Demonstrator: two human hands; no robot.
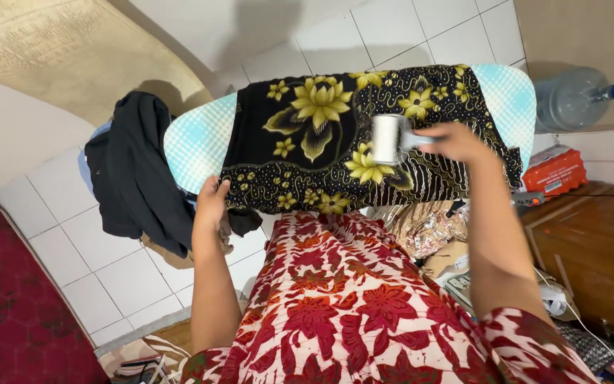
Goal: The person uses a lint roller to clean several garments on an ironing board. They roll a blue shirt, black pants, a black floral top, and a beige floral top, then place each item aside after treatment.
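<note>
With the black cloth printed with yellow flowers (335, 142) spread across the pale blue checked ironing board (197, 142), the left hand (211, 203) pinches its near edge while the right hand (456, 142), closed on what appears to be a white lint roller (389, 139), works mid-cloth, so the next pass calls for a taut cloth.

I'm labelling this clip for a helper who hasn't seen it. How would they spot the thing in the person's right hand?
Find the ironing board with the pale blue checked cover, draped with a black cloth printed with yellow flowers. Over that cloth's middle, the right hand grips a short handle carrying a small white roller. It is the only plain white cylinder on the patterned fabric.
</note>
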